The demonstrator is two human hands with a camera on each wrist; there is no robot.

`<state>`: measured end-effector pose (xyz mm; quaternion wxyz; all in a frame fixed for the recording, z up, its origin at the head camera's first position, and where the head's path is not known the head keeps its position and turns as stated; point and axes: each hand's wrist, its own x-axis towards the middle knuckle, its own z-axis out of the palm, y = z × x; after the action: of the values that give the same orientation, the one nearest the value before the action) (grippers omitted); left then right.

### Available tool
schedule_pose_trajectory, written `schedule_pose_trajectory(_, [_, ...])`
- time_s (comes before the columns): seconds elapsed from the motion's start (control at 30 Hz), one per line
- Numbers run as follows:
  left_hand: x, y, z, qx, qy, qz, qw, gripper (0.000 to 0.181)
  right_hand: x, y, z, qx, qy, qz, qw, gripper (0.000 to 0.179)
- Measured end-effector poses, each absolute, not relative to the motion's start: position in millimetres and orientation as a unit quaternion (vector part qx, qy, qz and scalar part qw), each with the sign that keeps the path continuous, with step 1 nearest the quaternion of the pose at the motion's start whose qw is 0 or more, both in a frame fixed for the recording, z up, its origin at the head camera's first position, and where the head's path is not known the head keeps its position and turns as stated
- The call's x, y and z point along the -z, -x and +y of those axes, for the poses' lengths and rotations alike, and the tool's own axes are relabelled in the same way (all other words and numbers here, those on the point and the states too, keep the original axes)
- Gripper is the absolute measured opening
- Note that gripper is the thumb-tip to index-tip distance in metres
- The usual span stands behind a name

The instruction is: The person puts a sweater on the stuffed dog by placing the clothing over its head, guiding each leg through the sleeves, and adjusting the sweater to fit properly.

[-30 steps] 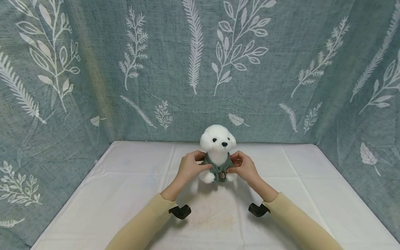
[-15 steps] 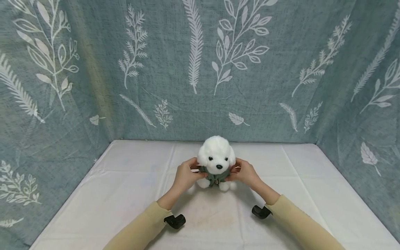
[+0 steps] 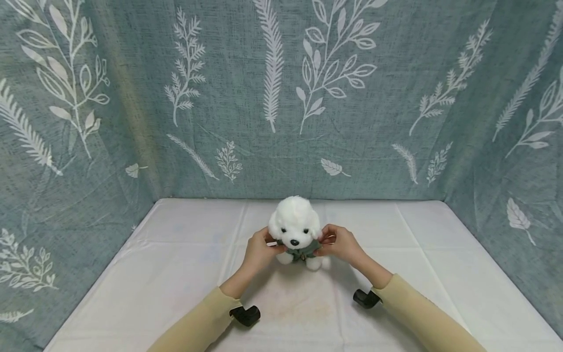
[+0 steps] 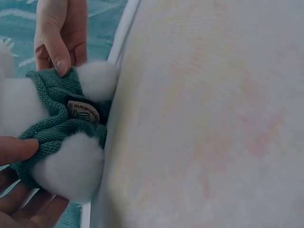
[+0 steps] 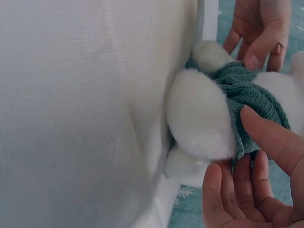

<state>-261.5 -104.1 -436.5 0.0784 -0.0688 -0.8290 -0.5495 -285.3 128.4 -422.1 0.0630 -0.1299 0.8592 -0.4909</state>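
Observation:
A white plush dog (image 3: pixel 294 222) in a green knitted sweater (image 4: pixel 61 107) sits on the white tablecloth, its head leaning a little left in the head view. My left hand (image 3: pixel 259 249) holds its side, with the thumb (image 4: pixel 23 148) on the sweater front and the fingers behind. On the opposite side, my right hand (image 3: pixel 343 243) grips the sweater, thumb (image 5: pixel 268 130) in front and fingers curled beneath. A round patch (image 4: pixel 83 112) shows on the chest in the left wrist view. The dog's back is hidden.
White cloth covers the table (image 3: pixel 176 274), with faint stains (image 3: pixel 299 308) in front of the dog. A blue-green curtain (image 3: pixel 246 98) with white leaf prints hangs behind and at both sides. Black wrist mounts (image 3: pixel 245 316) stick out below both sleeves.
The dog's head has come down and swung left, from tilted up and right to facing forward and lower. Both hands keep their hold; the left has shifted slightly left.

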Motion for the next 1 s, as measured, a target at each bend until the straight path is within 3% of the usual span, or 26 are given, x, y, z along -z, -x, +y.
schedule_pose_trajectory(0.3, [424, 259, -112, 0.555, 0.057, -0.828, 0.059, 0.045, 416, 293, 140, 0.511, 0.159, 0.835, 0.126, 0.03])
schedule_pose_trajectory(0.4, [406, 256, -114, 0.576, 0.053, -0.809, 0.101, 0.044, 410, 301, 143, 0.525, 0.157, 0.827, 0.129, 0.027])
schedule_pose_trajectory(0.63, [377, 250, -104, 0.612, 0.119, -0.756, 0.199, 0.032, 402, 331, 130, 0.53, 0.173, 0.827, 0.07, 0.031])
schedule_pose_trajectory(1.0, [373, 253, -79, 0.53, 0.132, -0.803, 0.24, 0.056, 409, 357, 113, 0.465, 0.246, 0.842, 0.121, 0.049])
